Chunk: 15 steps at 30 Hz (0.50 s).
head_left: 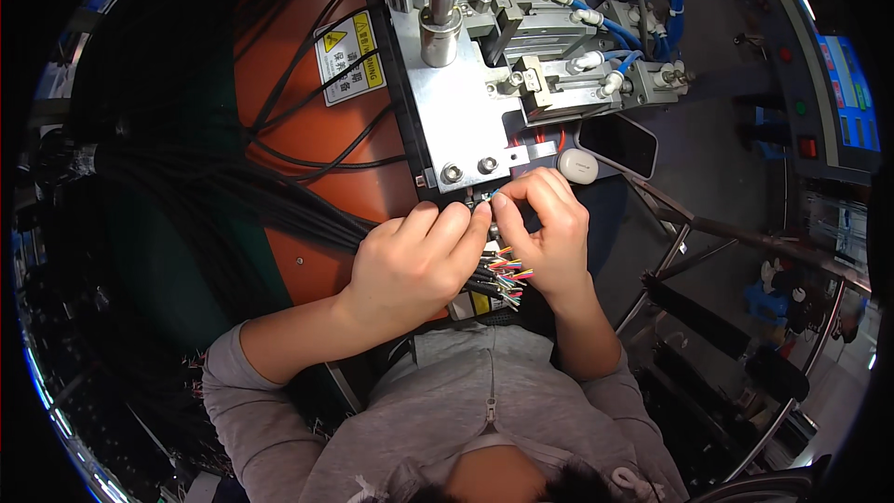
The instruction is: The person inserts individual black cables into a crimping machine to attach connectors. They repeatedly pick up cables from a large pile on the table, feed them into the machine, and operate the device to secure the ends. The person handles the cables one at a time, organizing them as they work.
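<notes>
Head view | left hand point(419, 261) and right hand point(545, 224) both pinch closed on coloured wire ends point(503, 272) just below metal fixture plate point(456, 102) | advice: keep strands separated, feed straight.

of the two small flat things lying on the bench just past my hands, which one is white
The white one is the small rounded oval case, lying just beyond the right hand. The other, the phone behind it, is a larger dark rectangle with a black screen.

Bright centre, dark fisheye-warped rim
</notes>
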Available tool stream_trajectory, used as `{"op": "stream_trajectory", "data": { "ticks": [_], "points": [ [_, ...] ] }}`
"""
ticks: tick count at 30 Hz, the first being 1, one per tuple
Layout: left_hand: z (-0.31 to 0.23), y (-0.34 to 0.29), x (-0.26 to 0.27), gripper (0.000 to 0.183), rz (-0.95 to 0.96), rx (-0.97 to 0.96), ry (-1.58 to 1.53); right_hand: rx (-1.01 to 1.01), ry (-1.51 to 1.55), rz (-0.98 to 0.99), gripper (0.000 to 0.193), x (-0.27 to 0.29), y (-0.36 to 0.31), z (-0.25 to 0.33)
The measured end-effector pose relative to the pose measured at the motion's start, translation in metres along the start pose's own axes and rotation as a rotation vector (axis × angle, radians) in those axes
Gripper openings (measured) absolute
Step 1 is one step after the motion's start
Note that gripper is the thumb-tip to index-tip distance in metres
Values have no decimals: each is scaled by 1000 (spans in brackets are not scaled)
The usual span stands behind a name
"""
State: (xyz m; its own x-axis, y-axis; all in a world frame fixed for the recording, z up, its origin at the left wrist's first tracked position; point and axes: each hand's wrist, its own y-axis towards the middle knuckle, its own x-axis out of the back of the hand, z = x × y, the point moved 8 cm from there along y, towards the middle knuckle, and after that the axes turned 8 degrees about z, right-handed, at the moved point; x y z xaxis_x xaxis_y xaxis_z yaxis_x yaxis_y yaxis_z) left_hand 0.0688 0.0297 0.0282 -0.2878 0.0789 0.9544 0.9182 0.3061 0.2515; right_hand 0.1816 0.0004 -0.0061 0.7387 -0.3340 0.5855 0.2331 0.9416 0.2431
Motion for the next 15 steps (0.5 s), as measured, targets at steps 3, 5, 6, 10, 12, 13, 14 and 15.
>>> {"op": "stream_trajectory", "data": {
  "ticks": [3,5,6,10,12,13,14,15],
  "points": [
    [-1,-1,-2,30,10,33,6,11,-7,23,7,0,-4,1],
    [-1,-2,-2,30,7,40,4,70,-5,-46,7,0,-4,2],
    [-1,-1,-2,30,9,40,3,99,-5,-81,7,0,-4,2],
    [1,1,0,30,-10,24,-33,-90,225,-87,5,-8,-8,-22],
    [3,2,0,28,-35,3,-43,-353,526,-18,4,-22,-16,-46],
    [4,2,0,26,-42,-9,-36,-414,756,12,6,-32,-18,-52],
    [5,2,1,25,-55,-19,-26,-439,834,18,7,-35,-19,-54],
    [6,2,1,24,-59,-21,-36,-463,912,25,7,-38,-20,-56]
  ]
}}
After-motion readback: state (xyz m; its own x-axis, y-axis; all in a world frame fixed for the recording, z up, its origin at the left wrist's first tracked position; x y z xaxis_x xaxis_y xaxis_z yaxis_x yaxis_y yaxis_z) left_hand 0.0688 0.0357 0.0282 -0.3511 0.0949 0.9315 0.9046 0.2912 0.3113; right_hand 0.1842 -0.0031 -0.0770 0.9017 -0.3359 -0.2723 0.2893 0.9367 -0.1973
